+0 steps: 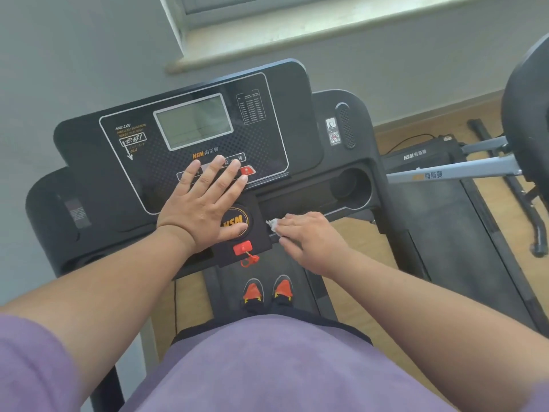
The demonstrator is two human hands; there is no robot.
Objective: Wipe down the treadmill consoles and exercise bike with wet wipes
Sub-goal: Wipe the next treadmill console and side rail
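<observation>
Beside the right grip [309, 242], at its fingertips: a crumpled white wet wipe [274, 226], pinched under curled fingers and pressed onto the lower edge of the black treadmill console [118, 179], just right of the round HSM knob [237, 223]. Left of that grip, close but apart: the left grip [202, 203], fingers straight and spread, palm flat on the console's button row, thumb over the knob, holding nothing. Below the left grip's thumb: a red safety key [243, 248] with its clip dangling. Beyond the left grip's fingertips: a grey display screen [193, 121]. Beyond the right grip: a round cup holder [352, 183]. Below both grips: red shoes [269, 289] on the running belt [225, 292]. Far right of the right grip: a second treadmill [445, 203] on the wooden floor [395, 135].
</observation>
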